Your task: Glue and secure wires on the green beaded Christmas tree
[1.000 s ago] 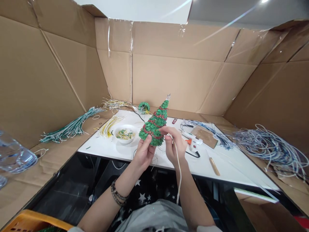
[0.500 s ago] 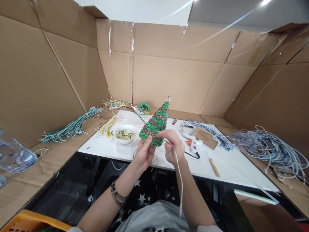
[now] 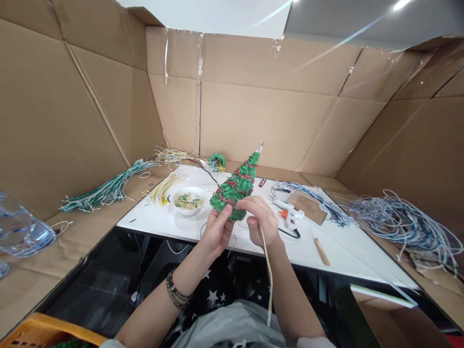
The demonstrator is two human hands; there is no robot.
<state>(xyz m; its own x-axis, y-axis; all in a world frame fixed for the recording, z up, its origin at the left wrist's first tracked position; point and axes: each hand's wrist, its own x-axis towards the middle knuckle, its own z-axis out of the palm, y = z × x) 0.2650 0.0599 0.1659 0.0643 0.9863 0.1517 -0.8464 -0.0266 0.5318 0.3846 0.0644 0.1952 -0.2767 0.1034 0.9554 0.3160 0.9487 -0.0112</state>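
A small green Christmas tree with red garland and a silvery tip leans to the right above the table's front part. My left hand is closed on its lower edge, thumb on the front. My right hand is beside the base on the right, its index finger reaching to the lower branches. Its other fingers are curled round a thin white-and-yellow wire, which hangs down toward my lap. The right fingertips are partly hidden against the branches. Thin wires dangle below the tree.
A white bowl of wire pieces stands left of the tree. At right lie a glue gun, a wooden-handled tool and blue-white wires. Green-white wires lie at left. Cardboard walls surround the white table.
The tree has tilted a little further right, its tip shifting right. My right index finger stays at the lower branches, and the hanging wire has swung slightly left.
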